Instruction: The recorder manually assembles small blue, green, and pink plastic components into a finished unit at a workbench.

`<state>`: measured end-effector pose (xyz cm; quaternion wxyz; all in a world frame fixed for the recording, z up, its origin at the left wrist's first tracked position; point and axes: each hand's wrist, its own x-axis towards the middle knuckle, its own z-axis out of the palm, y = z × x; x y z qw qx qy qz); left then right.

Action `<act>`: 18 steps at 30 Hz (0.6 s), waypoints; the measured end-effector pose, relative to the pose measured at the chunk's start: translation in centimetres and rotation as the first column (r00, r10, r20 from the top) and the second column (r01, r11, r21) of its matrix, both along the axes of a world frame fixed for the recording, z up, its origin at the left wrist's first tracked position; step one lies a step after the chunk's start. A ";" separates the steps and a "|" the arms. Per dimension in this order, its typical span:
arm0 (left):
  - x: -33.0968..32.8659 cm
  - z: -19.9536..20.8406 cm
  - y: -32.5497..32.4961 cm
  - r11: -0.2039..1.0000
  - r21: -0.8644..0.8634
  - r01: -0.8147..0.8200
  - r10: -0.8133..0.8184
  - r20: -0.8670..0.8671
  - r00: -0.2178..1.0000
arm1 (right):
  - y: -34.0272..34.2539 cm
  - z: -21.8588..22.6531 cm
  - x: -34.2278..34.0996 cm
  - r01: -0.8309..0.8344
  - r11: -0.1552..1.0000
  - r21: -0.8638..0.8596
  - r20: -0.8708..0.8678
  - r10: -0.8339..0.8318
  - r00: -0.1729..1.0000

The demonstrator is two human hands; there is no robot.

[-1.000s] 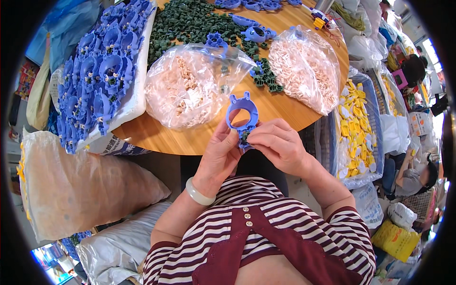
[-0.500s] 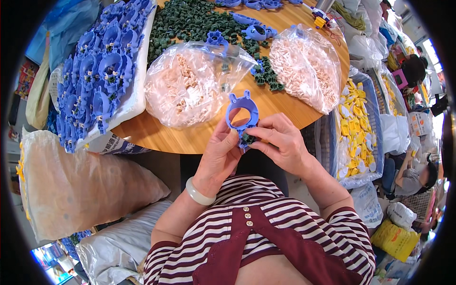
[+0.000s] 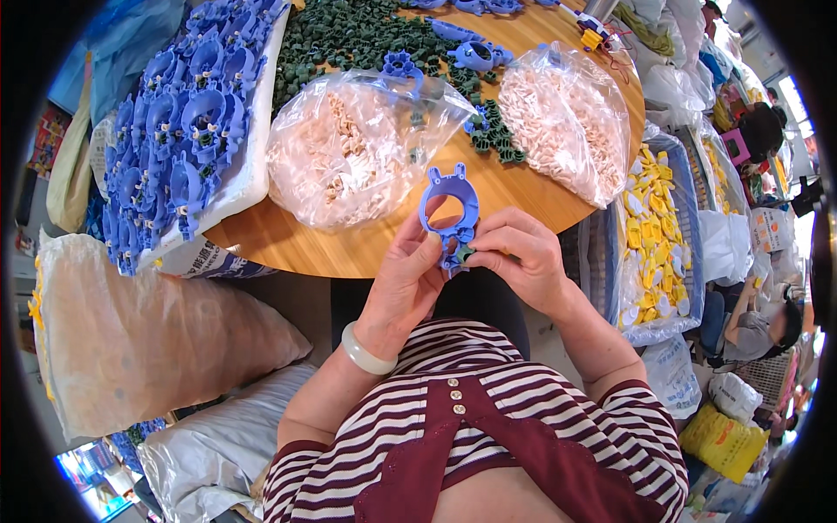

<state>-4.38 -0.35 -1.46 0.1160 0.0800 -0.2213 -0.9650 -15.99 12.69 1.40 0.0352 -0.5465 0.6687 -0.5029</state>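
Both hands' grip pinches blue ring part (image 3: pixel 451 214) between left hand (image 3: pixel 403 283), right hand (image 3: pixel 520 259).

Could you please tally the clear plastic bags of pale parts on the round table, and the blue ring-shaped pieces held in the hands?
Clear bags of pale parts: 2, one left, one right
Blue ring piece, held by left hand and right hand: 1
Total: 3

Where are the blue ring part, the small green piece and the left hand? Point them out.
blue ring part (image 3: pixel 433 214): head view, on the ring's left rim.
small green piece (image 3: pixel 465 254): head view, on the bit showing between the fingertips.
left hand (image 3: pixel 403 283): head view, on the back of the hand.
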 end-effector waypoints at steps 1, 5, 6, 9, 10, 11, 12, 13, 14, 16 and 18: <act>0.0 0.0 0.0 1.000 -0.003 0.000 0.000 0.000 1.000 | 0.0 -0.1 0.1 0.013 1.000 0.003 0.030 -0.014 0.999; 0.0 0.4 0.2 1.000 0.006 0.008 -0.008 0.030 1.000 | -0.2 -0.3 0.6 0.049 0.999 0.000 0.226 -0.048 0.973; 0.0 0.4 0.2 1.000 0.006 0.008 -0.008 0.030 1.000 | -0.3 -0.5 0.7 0.073 0.997 -0.027 0.198 -0.066 0.978; 0.0 0.0 0.1 1.000 -0.004 -0.002 0.002 0.029 1.000 | -0.6 -0.9 1.0 0.102 0.993 -0.066 0.152 -0.092 0.984; 0.1 -0.1 0.2 1.000 -0.019 -0.006 0.006 0.024 1.000 | -0.6 -1.1 1.2 0.109 0.991 -0.077 0.133 -0.098 0.986; 0.0 -0.1 0.2 0.999 -0.035 -0.007 0.008 0.017 1.000 | -0.6 -1.2 1.3 0.111 0.991 -0.078 0.133 -0.100 0.986; 0.1 -0.1 0.2 0.999 -0.035 -0.006 0.006 0.017 1.000 | -0.6 -1.4 1.5 0.138 0.988 -0.075 0.126 -0.128 0.984; 0.1 0.0 0.2 0.999 -0.052 -0.004 0.005 0.013 1.000 | -0.6 -1.4 1.6 0.165 0.984 -0.072 0.119 -0.156 0.981; 0.1 0.0 0.2 0.998 -0.067 -0.004 0.004 0.008 1.000 | -0.7 -1.5 1.8 0.166 0.984 -0.072 0.120 -0.157 0.980; 0.1 0.0 0.4 0.997 -0.079 -0.011 0.012 0.013 1.000 | -0.7 -1.5 2.2 0.238 0.970 -0.057 0.116 -0.230 0.966; 0.2 0.3 0.5 0.996 -0.091 -0.018 0.019 0.017 1.000 | -0.9 -1.5 2.7 0.270 0.960 -0.069 0.139 -0.259 0.956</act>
